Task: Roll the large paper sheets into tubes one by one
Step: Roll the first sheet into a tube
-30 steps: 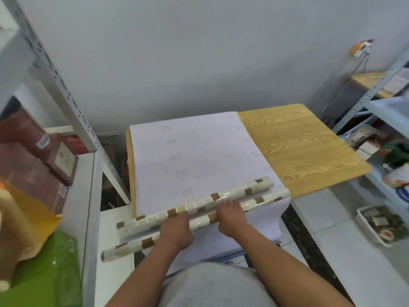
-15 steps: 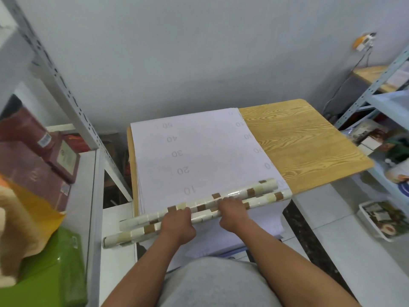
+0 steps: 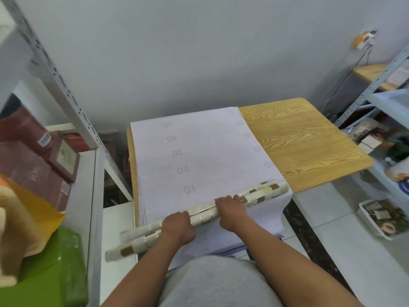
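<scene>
A stack of large white paper sheets [image 3: 199, 156], printed with numbers 10 to 50, lies on the left half of a wooden table [image 3: 298, 147], its near end hanging over the table edge. Two rolled tubes with a cream and brown tile pattern lie side by side across the near edge: the farther tube [image 3: 259, 189] and the nearer tube [image 3: 132, 249]. My left hand [image 3: 177, 227] and my right hand [image 3: 231, 209] sit close together at the middle. The fingers of both curl over the nearer tube.
A metal rack on the left holds brown boxes [image 3: 33, 156] and a green bag [image 3: 51, 269]. A grey shelf unit [image 3: 376, 85] with packaged goods stands on the right, and a white tray [image 3: 380, 220] sits on the tiled floor. A grey wall backs the table.
The nearer tube has moved away from me, up against the farther tube, closing the gap between them. Both hands moved forward with it.
</scene>
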